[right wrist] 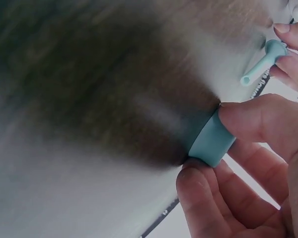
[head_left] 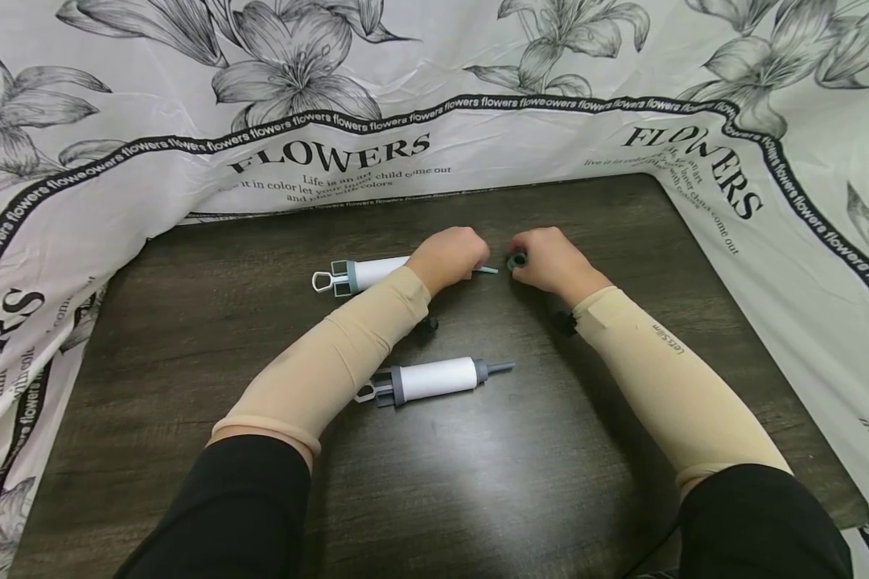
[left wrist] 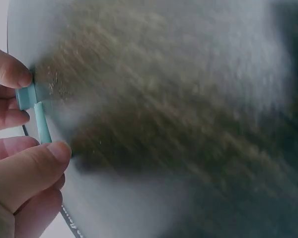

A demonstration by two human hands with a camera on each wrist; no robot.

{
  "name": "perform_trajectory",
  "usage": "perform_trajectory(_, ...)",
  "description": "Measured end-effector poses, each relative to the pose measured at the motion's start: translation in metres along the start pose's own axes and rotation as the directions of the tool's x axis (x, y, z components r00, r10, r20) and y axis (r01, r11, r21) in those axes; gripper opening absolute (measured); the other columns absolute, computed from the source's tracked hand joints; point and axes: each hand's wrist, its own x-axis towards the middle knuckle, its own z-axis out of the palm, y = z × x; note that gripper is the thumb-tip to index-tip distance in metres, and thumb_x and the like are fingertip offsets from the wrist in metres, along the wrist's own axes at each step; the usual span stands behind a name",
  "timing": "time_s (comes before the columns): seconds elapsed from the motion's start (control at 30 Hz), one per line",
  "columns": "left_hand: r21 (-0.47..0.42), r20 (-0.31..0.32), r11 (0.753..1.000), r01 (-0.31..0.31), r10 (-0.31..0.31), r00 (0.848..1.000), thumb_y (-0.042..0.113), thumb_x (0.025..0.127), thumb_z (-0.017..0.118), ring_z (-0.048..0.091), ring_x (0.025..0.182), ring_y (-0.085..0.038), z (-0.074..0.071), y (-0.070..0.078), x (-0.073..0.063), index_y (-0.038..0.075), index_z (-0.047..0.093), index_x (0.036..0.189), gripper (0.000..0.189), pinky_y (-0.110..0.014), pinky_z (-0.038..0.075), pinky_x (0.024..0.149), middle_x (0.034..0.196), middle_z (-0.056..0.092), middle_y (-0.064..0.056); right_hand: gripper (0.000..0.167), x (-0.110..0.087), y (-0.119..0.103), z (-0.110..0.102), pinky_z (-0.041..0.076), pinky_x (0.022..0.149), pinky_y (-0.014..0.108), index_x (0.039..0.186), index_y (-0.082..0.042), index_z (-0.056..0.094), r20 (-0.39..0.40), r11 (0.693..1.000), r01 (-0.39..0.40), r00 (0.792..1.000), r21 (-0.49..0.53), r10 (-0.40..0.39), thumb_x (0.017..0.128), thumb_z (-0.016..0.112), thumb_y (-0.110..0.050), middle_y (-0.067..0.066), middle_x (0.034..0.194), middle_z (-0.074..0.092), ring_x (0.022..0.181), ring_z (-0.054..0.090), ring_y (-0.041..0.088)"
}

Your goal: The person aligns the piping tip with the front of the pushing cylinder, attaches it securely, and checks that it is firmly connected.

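Head view: left hand [head_left: 447,259] pinches nozzle [head_left: 488,269], right hand [head_left: 553,261] grips ring [right wrist: 212,140] (narrow gap between), table edge [head_left: 492,195] beyond.

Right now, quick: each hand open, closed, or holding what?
Left hand: closed, holding the white-and-teal syringe by its teal nozzle end.
Right hand: closed, pinching a short teal cylindrical piece.

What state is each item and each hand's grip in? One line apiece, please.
Left grip: pinching the teal nozzle
Right grip: pinching the teal ring
Teal nozzle: tip uncovered; any join to a tube hidden
Teal ring: apart from the nozzle
Teal-trimmed tube: on its side, front end hidden
Grey-trimmed tube: on its side, not held, grey nozzle attached
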Motion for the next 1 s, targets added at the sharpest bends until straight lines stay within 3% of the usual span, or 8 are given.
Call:
perform_trajectory(0.17,0.009,-0.042,1.0,-0.026,0.027,0.999,-0.001,0.094,0.079,0.062,0.08,-0.014,0.003,0.0,-0.002,0.01,0.076,0.089,0.013,-0.031,0.053,0.077,0.091,0.075,-0.002,0.039,-0.002,-0.001,-0.001,0.053,0.097,0.053,0.134,-0.003,0.07,-0.009,1.0,0.006,1.0,-0.008,-0.006,0.097,0.076,-0.012,0.02,0.131,0.07,0.118,0.065,0.038)
perform_trajectory(0.33,-0.056,-0.105,0.998,-0.041,0.035,0.994,-0.004,0.097,0.073,0.054,0.079,-0.018,0.01,-0.003,-0.003,0.006,0.074,0.092,0.011,-0.034,0.049,0.077,0.091,0.071,-0.005,0.04,-0.007,0.003,-0.002,0.053,0.096,0.053,0.135,-0.004,0.071,-0.012,1.0,-0.004,1.0,0.005,0.004,0.096,0.077,-0.013,0.019,0.131,0.07,0.117,0.066,0.036)
perform_trajectory(0.43,-0.092,-0.125,0.995,-0.039,0.027,0.992,-0.002,0.096,0.07,0.058,0.08,-0.019,0.01,-0.004,-0.005,0.006,0.075,0.095,0.009,-0.034,0.052,0.08,0.092,0.072,-0.005,0.04,-0.012,0.012,-0.004,0.054,0.094,0.052,0.134,-0.004,0.072,-0.028,1.0,0.005,1.0,0.031,-0.004,0.096,0.076,-0.013,0.019,0.128,0.071,0.112,0.067,0.035)
perform_trajectory(0.67,-0.135,-0.172,0.99,-0.048,0.025,0.985,0.003,0.093,0.076,0.064,0.083,-0.019,-0.011,0.003,-0.016,0.005,0.079,0.098,0.007,-0.033,0.055,0.082,0.094,0.074,-0.005,0.034,-0.031,0.029,-0.017,0.056,0.087,0.05,0.124,-0.005,0.076,-0.116,0.979,0.051,0.993,0.195,-0.028,0.09,0.078,-0.012,0.014,0.111,0.075,0.098,0.07,0.029)
perform_trajectory(0.8,-0.167,-0.243,0.981,-0.101,0.058,0.968,0.001,0.092,0.075,0.064,0.085,-0.019,-0.022,0.007,-0.028,0.004,0.079,0.098,0.008,-0.032,0.054,0.082,0.094,0.073,-0.006,0.036,-0.039,0.031,-0.022,0.058,0.087,0.049,0.123,-0.003,0.076,-0.146,0.955,0.096,0.988,0.279,-0.057,0.087,0.08,-0.008,0.011,0.108,0.075,0.096,0.073,0.027)
perform_trajectory(1.0,-0.201,-0.367,0.96,-0.195,0.111,0.924,-0.002,0.09,0.071,0.061,0.082,-0.017,-0.016,0.009,-0.047,0.003,0.079,0.095,0.011,-0.031,0.053,0.08,0.096,0.072,-0.006,0.042,-0.042,0.03,-0.022,0.062,0.085,0.039,0.125,-0.002,0.076,-0.181,0.916,0.149,0.98,0.372,-0.086,0.083,0.083,-0.001,0.008,0.112,0.075,0.096,0.076,0.025)
